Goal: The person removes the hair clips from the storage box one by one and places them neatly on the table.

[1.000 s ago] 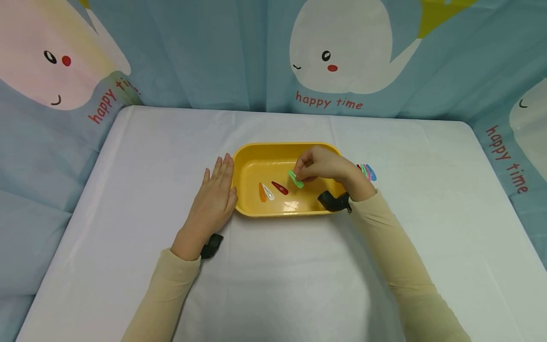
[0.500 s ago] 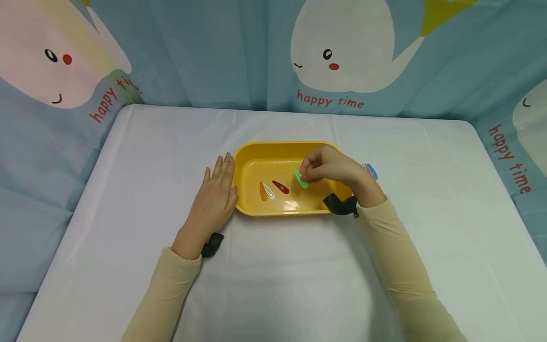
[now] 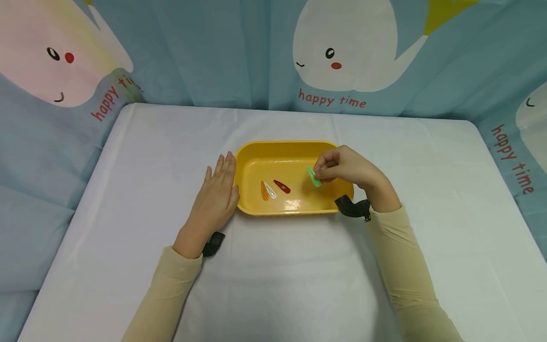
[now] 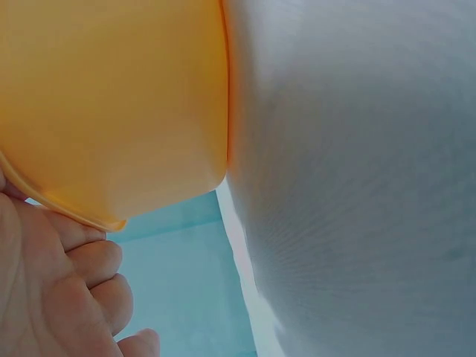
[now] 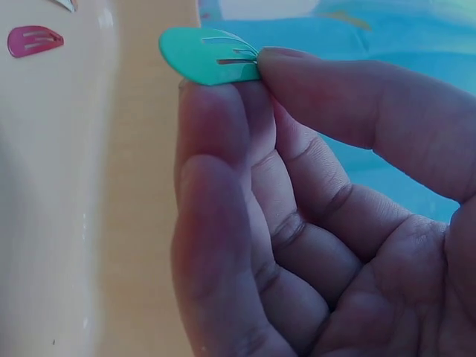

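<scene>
- The right hand (image 3: 352,167) pinches a bright green, glossy, teardrop-shaped hair clip (image 3: 313,176) between thumb and fingers, above the three-o'clock part of a yellow, rounded-rectangular, plastic-looking tray (image 3: 282,151).
- The left hand (image 3: 213,202) rests along the tray's nine-o'clock end, fingers straight against the rim.
- A light pinch near the clip's narrow end probably serves best, leaving the rounded end exposed; squeezing hard could make something so thin slip.
- Steady, gentle contact from the left fingers should suit the tray; a strong push might slide it.
- Toward eight o'clock inside lie a dark red teardrop clip (image 3: 282,186), a white one (image 3: 270,190) and an orange one (image 3: 264,191), the last two side by side; the wrist had better clear them.
- White cloth covers the desk (image 3: 273,280).
- A blue curtain (image 3: 231,52) with pale whales and red "happy time" lettering hangs at twelve o'clock, wrapping toward ten and two.
</scene>
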The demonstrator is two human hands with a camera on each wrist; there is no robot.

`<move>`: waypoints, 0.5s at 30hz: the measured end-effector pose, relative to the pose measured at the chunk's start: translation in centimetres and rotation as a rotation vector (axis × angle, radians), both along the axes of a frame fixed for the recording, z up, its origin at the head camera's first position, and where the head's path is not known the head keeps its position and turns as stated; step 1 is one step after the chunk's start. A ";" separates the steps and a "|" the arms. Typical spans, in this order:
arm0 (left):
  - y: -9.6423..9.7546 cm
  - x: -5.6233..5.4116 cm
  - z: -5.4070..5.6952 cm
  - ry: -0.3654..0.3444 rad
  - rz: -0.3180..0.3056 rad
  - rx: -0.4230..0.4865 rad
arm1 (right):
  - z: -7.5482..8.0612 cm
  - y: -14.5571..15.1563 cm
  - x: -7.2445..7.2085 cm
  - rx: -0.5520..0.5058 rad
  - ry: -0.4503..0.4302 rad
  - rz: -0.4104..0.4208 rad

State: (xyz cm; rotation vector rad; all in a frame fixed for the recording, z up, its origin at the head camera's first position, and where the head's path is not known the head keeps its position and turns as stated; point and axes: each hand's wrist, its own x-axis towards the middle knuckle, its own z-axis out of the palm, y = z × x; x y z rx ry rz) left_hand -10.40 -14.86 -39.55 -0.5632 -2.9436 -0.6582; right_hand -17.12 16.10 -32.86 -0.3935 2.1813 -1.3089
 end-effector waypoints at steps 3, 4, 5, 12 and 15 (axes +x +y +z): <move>0.1 -0.1 0.0 -0.001 -0.004 0.004 | 0.0 0.6 0.1 -0.002 0.006 -0.012; 0.1 -0.1 0.0 -0.002 -0.004 0.003 | -0.1 0.8 0.1 -0.002 0.010 -0.016; 0.1 -0.1 0.0 -0.003 -0.003 0.002 | -0.1 1.0 0.1 -0.004 0.013 -0.021; 0.1 -0.1 0.0 -0.006 -0.001 -0.005 | -0.4 2.1 0.2 -0.038 0.020 -0.054; 0.1 -0.1 0.0 -0.004 0.002 -0.003 | -0.5 2.5 0.3 -0.053 0.017 -0.067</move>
